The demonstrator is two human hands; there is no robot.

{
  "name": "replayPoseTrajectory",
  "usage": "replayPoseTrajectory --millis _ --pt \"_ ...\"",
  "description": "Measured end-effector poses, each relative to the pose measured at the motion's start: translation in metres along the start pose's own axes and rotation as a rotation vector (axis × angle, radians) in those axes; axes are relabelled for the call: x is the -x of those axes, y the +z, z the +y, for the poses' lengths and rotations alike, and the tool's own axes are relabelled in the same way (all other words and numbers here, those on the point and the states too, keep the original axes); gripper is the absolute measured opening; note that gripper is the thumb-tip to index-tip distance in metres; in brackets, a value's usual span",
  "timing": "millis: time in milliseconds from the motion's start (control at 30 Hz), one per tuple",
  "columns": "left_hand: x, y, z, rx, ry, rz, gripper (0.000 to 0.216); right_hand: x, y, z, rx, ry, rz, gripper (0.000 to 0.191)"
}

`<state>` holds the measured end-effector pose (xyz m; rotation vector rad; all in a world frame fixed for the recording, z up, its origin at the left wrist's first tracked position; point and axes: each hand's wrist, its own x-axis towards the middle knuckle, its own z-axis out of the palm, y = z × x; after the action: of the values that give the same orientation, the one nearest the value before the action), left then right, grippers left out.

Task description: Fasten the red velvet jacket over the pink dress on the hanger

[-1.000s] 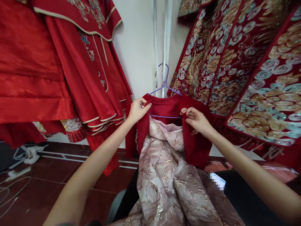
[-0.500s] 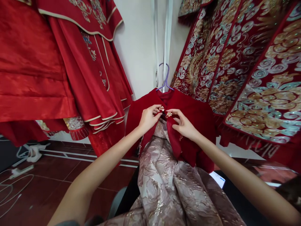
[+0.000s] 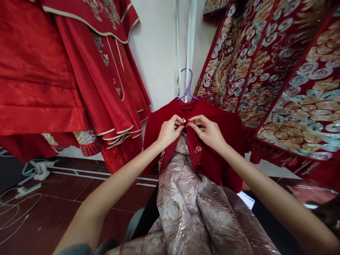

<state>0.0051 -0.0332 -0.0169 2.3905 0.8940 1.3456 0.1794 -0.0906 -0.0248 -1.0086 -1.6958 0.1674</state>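
Left hand (image 3: 168, 131) – my fingertips pinched shut on near front edge of red jacket (image 3: 223, 141), right hand (image 3: 209, 132) pinched on other edge, pressing clasp (image 3: 186, 123) halves together between them. Purple hanger (image 3: 188, 86) just above carries jacket – fronts sit level. Brocade skirt (image 3: 186, 212) below wrists.

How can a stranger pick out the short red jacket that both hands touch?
Between racks of red robes, a purple hanger hangs at the white wall. The jacket on it covers a pink brocade skirt. Unlike its embroidered neighbours it is plain, its gold clasp pinched by the left hand and right hand.
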Motion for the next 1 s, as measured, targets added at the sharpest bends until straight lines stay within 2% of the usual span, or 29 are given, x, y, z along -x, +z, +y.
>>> replayPoseTrajectory --millis 133,400,700,1000 --pt "0.0 -0.002 0.001 -0.022 -0.003 -0.019 0.022 -0.001 0.0 0.0 0.086 -0.055 0.003 0.016" --pt "-0.001 -0.006 0.003 -0.066 0.011 -0.054 0.021 -0.001 0.001 -0.008 0.184 -0.096 -0.014 0.017" --pt "-0.005 -0.01 0.006 -0.12 -0.003 -0.126 0.025 -0.004 0.005 0.0 0.258 -0.097 -0.011 0.015" --pt "-0.006 -0.016 0.016 -0.312 0.106 -0.213 0.02 -0.006 0.003 0.0 0.329 -0.112 -0.025 0.016"
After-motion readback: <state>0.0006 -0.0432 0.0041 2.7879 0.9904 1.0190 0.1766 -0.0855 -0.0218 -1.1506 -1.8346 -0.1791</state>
